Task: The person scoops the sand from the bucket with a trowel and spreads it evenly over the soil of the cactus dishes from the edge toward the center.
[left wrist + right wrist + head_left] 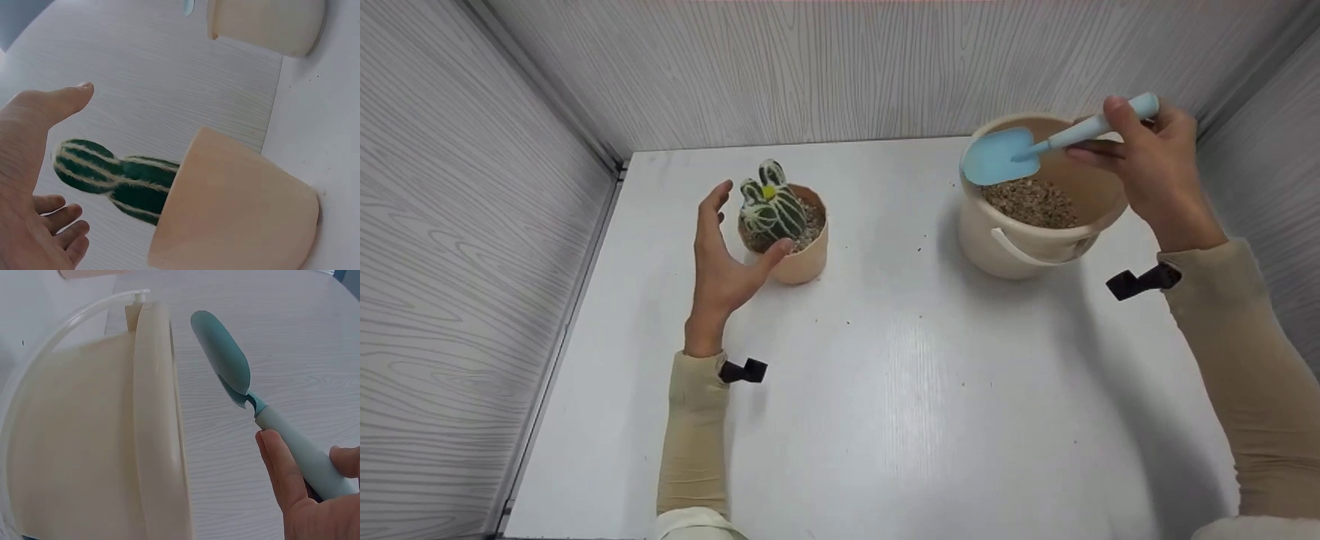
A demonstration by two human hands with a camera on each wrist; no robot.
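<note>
Currently: right hand (pixel 1155 169) clamps trowel (pixel 1020 150) over bucket (pixel 1020 247) — blade empty; left hand (pixel 724 255), fingers apart, beside cactus pot (pixel 802 259) — gravel partly filled.

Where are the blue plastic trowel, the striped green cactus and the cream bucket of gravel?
Blue plastic trowel (pixel 996 156), head view, on its blade.
Striped green cactus (pixel 771 208), head view, on its body.
Cream bucket of gravel (pixel 1005 251), head view, on its outer wall.

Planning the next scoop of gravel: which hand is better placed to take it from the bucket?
Right. The right hand already grips the blue trowel over the bucket of gravel; the left hand is open beside the cactus pot.
</note>
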